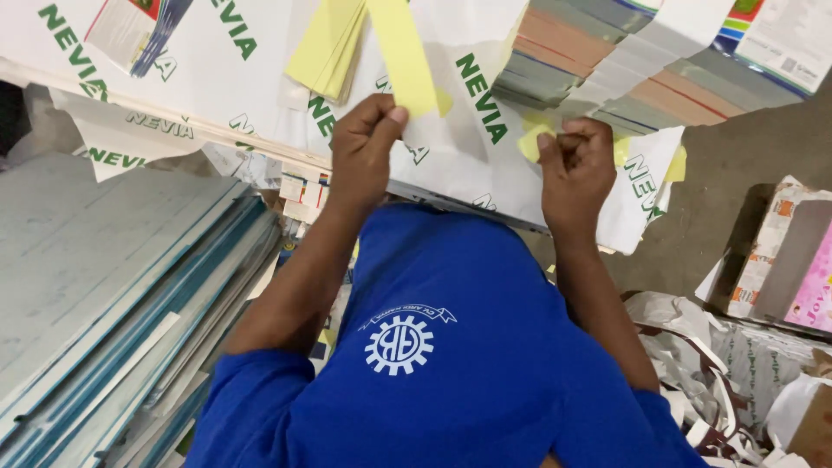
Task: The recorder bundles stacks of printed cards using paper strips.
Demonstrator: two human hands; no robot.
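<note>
Two hands at work on yellow paper strips over a white printed sheet.

The left hand (pixel 364 143) pinches the lower end of a long pale-yellow paper strip (pixel 403 56) between thumb and fingertips; the strip runs up and away to the top edge of the view. The right hand (pixel 576 169), set apart from the left, is curled shut on a small crumpled scrap of yellow paper (pixel 530 139). Both hover over a large white paper sheet with green lettering (pixel 459 165) that covers the worktop. Beyond the left hand lies a stack of yellow paper strips (pixel 325 43). At the worktop's far right corner lies a fanned stack of flat grey and brown printed cartons (pixel 607 65). By the left edge, grey-blue boards (pixel 104 295) are piled; at right, a pink-and-white cardboard box (pixel 793 269) stands above torn paper scraps (pixel 702 364).
</note>
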